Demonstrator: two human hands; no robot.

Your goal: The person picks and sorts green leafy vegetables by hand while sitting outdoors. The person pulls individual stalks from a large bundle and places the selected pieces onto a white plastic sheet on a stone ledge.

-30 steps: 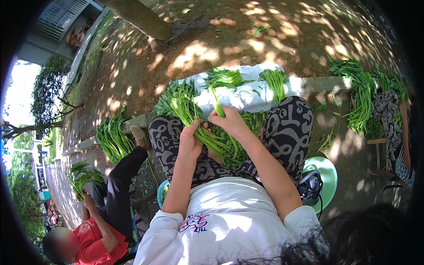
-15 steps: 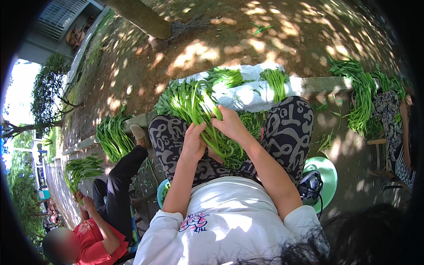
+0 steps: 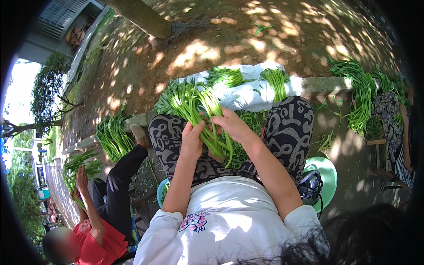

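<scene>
Over my lap I hold a bunch of long-stemmed leafy greens [image 3: 187, 105], its leaves pointing away from me and its stem ends toward my body. My left hand [image 3: 193, 140] is closed around the stems. On the right side of the bunch my right hand [image 3: 233, 126] grips several stems, fingers and thumb pressed together. Loose greens [image 3: 251, 121] lie between my knees, below the bunch. Just beyond, a tied-looking bundle [image 3: 274, 84] and another heap of greens [image 3: 225, 77] rest on a white sheet [image 3: 245, 96].
A low concrete kerb [image 3: 316, 85] runs past my knees. On the left, a person in red [image 3: 99, 236] handles greens [image 3: 81, 170]; more greens [image 3: 114, 138] lean on the kerb. At right are another pile [image 3: 362, 99] and a green basin [image 3: 327, 176]. A tree trunk [image 3: 141, 20] stands ahead.
My right hand has shifted slightly along the stems, and part of the bunch now stands more apart on the right. The person in red has raised a hand to the greens.
</scene>
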